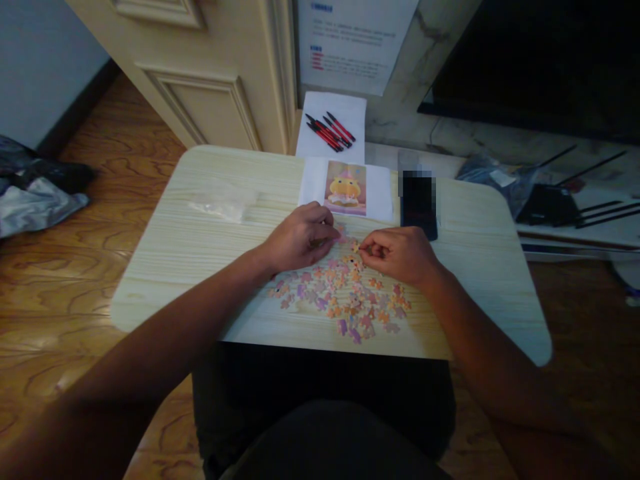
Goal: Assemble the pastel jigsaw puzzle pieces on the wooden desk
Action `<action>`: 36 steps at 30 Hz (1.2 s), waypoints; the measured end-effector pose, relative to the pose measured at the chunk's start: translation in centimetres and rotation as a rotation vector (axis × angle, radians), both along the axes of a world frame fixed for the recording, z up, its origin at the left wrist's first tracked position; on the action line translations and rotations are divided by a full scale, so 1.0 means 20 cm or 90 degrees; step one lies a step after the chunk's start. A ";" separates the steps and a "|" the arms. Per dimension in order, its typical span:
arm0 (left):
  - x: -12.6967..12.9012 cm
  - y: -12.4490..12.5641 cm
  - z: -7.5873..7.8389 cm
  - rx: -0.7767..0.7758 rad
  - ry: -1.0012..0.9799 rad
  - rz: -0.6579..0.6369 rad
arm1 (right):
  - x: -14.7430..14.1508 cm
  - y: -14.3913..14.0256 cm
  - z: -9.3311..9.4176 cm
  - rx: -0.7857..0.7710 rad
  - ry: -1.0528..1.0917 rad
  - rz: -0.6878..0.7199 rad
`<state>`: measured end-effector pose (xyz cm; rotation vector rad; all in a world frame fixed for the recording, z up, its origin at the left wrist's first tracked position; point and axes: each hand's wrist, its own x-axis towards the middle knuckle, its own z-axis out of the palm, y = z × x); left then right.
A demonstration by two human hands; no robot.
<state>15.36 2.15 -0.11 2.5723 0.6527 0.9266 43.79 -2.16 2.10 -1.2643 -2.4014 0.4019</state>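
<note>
Small jigsaw puzzle pieces (345, 287) in pink, purple, orange and yellow lie loose in a pile on the pale wooden table (165, 260). My left hand (304, 237) is closed at the pile's upper left, its fingertips on a pink puzzle piece (342, 232). Opposite it, my right hand (400, 253) pinches a yellowish puzzle piece (355, 247) between thumb and forefinger. Just beyond both hands lies a sheet with a printed picture (345, 189) of a yellow cartoon figure in a party hat. My curled fingers partly hide the pieces they touch.
A clear plastic bag (227, 203) lies on the table's left side. A dark phone (419, 207) rests right of the picture. Behind the table, several red and black pens (330, 131) lie on white paper (313, 143). A router with antennas (547, 203) stands at the right.
</note>
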 end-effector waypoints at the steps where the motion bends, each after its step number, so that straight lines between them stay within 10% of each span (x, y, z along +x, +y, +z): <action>1: 0.00 0.00 0.00 -0.002 0.000 0.002 | 0.00 0.00 0.00 -0.002 -0.002 0.000; 22: 0.00 0.00 0.00 -0.040 -0.018 0.002 | -0.01 0.00 -0.02 -0.016 0.010 0.004; 36: -0.02 0.01 -0.01 -0.172 -0.108 0.179 | -0.10 -0.03 -0.06 -0.023 0.045 0.075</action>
